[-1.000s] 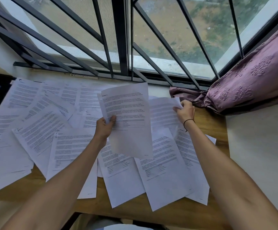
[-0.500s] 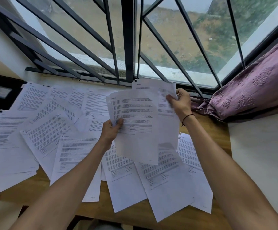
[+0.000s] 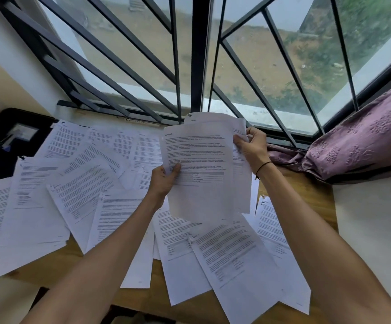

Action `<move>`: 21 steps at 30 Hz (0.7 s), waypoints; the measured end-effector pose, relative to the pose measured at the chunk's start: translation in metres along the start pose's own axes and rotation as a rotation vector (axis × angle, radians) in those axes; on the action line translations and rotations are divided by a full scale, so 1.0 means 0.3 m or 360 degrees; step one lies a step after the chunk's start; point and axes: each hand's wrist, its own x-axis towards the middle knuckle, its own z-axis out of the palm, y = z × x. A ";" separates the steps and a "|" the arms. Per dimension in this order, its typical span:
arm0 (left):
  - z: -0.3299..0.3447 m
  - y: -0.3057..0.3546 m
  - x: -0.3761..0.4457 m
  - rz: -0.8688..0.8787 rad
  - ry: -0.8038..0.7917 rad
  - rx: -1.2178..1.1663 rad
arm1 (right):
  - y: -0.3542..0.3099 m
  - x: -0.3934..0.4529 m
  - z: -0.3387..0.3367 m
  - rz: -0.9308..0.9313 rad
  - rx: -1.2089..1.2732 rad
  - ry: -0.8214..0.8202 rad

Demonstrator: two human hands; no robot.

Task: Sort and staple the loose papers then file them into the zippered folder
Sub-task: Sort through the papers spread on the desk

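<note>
I hold a few printed sheets [image 3: 203, 160] up above the wooden table [image 3: 316, 195], one stacked behind the other. My left hand [image 3: 164, 181] grips their left edge with the thumb on the front page. My right hand [image 3: 251, 146] pinches the upper right edge of the same sheets. Several loose printed papers [image 3: 77, 195] lie spread and overlapping over the table, from the far left to under my right forearm. No stapler or zippered folder shows in the view.
A barred window [image 3: 196, 66] runs along the table's far side. A purple curtain [image 3: 365, 141] bunches on the sill at the right. A dark object [image 3: 14, 136] sits at the far left. A white wall surface [image 3: 376, 230] borders the table on the right.
My right hand lifted a sheet from the table's right side and brought it left behind the page in my left hand. Both hands now hold the sheets together.
</note>
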 end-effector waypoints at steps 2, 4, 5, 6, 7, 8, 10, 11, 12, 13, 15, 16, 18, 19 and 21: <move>-0.013 0.015 0.005 -0.0001 0.0030 -0.0005 | -0.016 0.003 0.028 0.0034 0.0005 -0.0050; -0.022 0.027 0.008 -0.0014 0.0046 -0.0025 | -0.031 0.001 0.056 0.0047 0.0040 -0.0106; -0.024 0.033 0.009 -0.0024 0.0042 -0.0035 | -0.040 -0.003 0.071 0.0053 0.0079 -0.0133; -0.026 0.039 0.011 -0.0028 0.0037 -0.0055 | -0.045 -0.006 0.087 0.0069 0.0121 -0.0147; -0.029 0.044 0.015 -0.0026 0.0034 -0.0061 | -0.051 -0.009 0.104 0.0089 0.0149 -0.0155; -0.032 0.051 0.018 -0.0027 0.0039 -0.0065 | -0.059 -0.009 0.120 0.0105 0.0173 -0.0158; -0.048 0.063 0.027 -0.0029 0.0063 -0.0033 | -0.100 -0.026 0.147 0.0120 0.0254 -0.0190; -0.061 0.066 0.031 -0.0033 0.0075 -0.0005 | -0.116 -0.030 0.153 0.0148 0.0344 -0.0241; -0.074 0.070 0.032 -0.0038 0.0085 0.0016 | -0.126 -0.035 0.156 0.0147 0.0439 -0.0319; -0.087 0.073 0.032 -0.0038 0.0095 0.0043 | -0.133 -0.045 0.160 0.0114 0.0508 -0.0394; -0.108 0.073 0.028 -0.0009 0.0121 0.0081 | -0.124 -0.074 0.177 0.0040 0.0444 -0.0450; -0.116 0.071 0.025 0.0032 0.0123 0.0095 | -0.110 -0.091 0.188 0.0017 0.0335 -0.0403; -0.128 0.060 0.020 0.0118 0.0099 0.0142 | -0.084 -0.120 0.216 -0.0091 0.0225 -0.0290; -0.131 0.056 0.018 0.0128 0.0083 0.0197 | -0.071 -0.130 0.232 -0.0170 0.0219 -0.0247; -0.134 0.049 0.018 0.0113 0.0069 0.0404 | -0.049 -0.133 0.258 -0.0290 0.0155 -0.0124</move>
